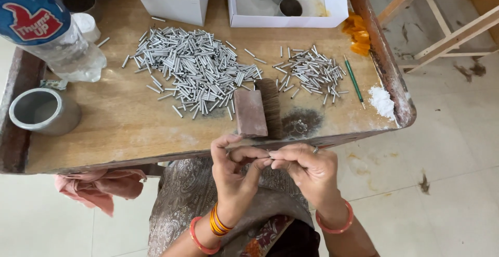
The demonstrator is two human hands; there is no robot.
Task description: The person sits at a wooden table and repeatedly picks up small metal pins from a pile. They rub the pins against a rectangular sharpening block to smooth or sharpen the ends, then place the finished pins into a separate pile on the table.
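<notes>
We've got our left hand (pixel 234 166) and right hand (pixel 306 166) pinched together on one short silver metal tube (pixel 270 156), held just off the near edge of the worn wooden table (pixel 130 127). It looks light, stiff and slick, so fingertips at each end seems right. The big pile of silver tubes (pixel 195 72) sits farther in, beside a brown wooden brush (pixel 258 107).
</notes>
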